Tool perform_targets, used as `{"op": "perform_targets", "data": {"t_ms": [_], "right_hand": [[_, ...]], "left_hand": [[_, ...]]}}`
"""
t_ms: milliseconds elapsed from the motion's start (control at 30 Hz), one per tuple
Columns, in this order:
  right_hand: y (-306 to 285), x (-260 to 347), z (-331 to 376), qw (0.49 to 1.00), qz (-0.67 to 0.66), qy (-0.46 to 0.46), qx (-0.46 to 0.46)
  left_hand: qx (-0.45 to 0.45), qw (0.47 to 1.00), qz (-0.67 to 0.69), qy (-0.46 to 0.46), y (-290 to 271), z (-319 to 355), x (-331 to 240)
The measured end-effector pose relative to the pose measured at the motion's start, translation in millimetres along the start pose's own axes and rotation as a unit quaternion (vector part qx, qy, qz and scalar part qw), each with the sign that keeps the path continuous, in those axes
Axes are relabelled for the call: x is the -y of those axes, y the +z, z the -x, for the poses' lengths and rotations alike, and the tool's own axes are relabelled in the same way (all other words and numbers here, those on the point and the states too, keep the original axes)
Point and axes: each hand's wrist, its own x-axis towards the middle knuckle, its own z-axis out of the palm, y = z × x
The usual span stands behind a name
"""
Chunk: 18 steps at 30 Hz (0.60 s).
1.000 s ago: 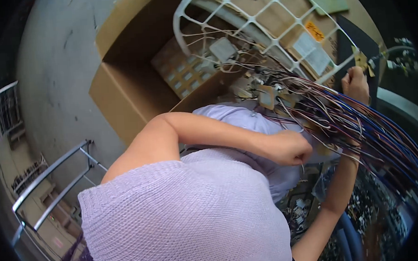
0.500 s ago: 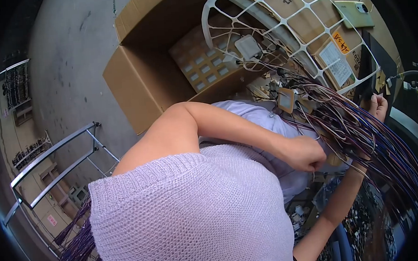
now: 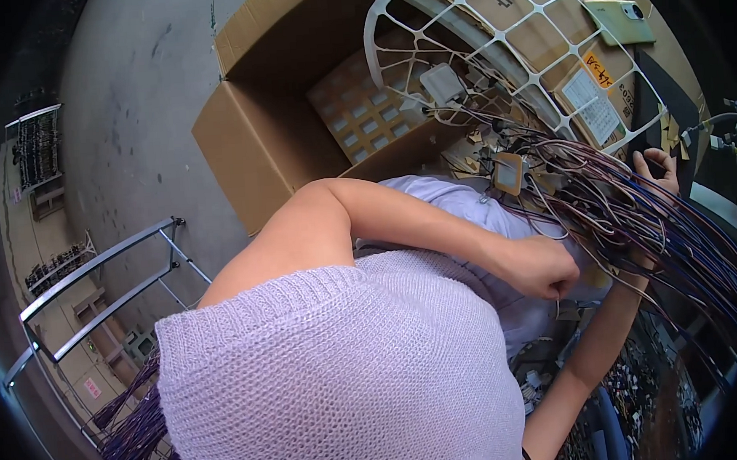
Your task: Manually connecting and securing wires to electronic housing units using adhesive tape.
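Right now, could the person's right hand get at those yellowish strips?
Probably yes: the right hand is open just below the yellowish strips in the picture, with nothing visible between, though the wire bundle crosses over its forearm.

The right hand (image 3: 659, 177) has loosened, its fingers (image 3: 661, 156) (bunched together a moment ago) now parted.

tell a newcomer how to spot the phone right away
From the big open cardboard box, go right across the white grid rack to the brown cardboard past it. The phone lies there at the upper right, by the rack's edge and above the right hand. Its pale yellow-green back and dark camera patch set it apart from the orange label.
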Motion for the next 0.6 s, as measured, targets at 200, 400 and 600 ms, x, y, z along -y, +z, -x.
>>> {"op": "perform_targets", "data": {"t_ms": [200, 400, 600], "right_hand": [[-14.8, 18.7, 37.8, 0.944, -0.328, 0.042, -0.010], [-58.4, -39.8, 114.2, 0.901, -0.426, 0.011, -0.078], [-67.3, -54.8, 207.8, 0.802, -0.575, 0.092, -0.133]], "left_hand": [[-0.006, 1.000, -0.004, -0.023, 1.1, 2.7, 2.2], [0.005, 0.999, -0.001, -0.047, -5.4, 6.4, 3.0], [0.005, 1.000, 0.004, 0.001, -13.6, 3.7, -10.3]]}}
